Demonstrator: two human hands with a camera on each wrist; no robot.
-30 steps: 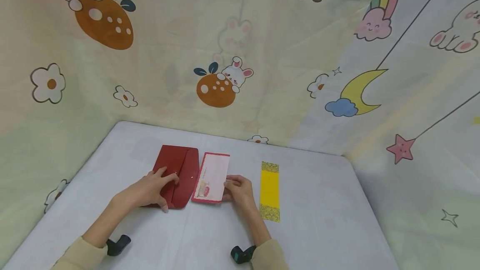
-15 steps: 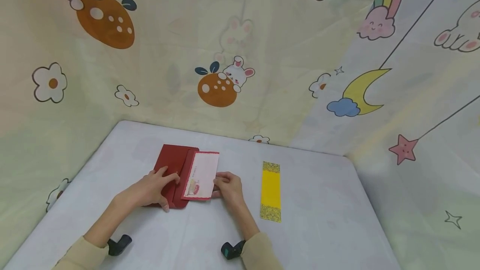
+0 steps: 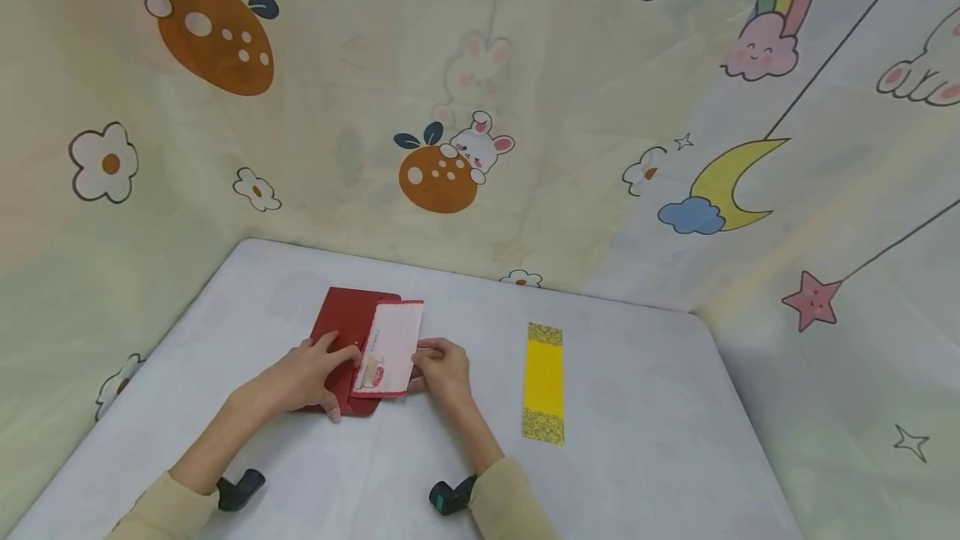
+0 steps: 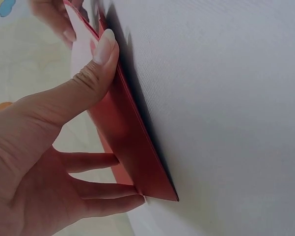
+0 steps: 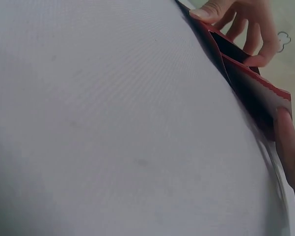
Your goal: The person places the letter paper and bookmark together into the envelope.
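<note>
A red envelope [image 3: 347, 308] lies on the table, its flap side toward the right. My left hand [image 3: 309, 375] rests on it with spread, mostly straight fingers; in the left wrist view the thumb [image 4: 98, 61] presses near one edge. A pocket opening gapes in the right wrist view, with a left fingertip at its edge. My right hand [image 3: 444, 369] pinches the right edge of a white card [image 3: 395, 342] with a red border and a small printed picture. Tilted, the card overlaps the envelope's right part; whether its left edge is inside the pocket cannot be told.
A yellow strip [image 3: 543, 377] with patterned ends lies on the white table [image 3: 637, 407], right of my right hand. Behind the table hangs a printed cloth [image 3: 337, 190]. A black device is strapped at each wrist.
My right hand has carried the card leftward, from beside the envelope to over its right part. My left hand and the envelope have stayed nearly still.
</note>
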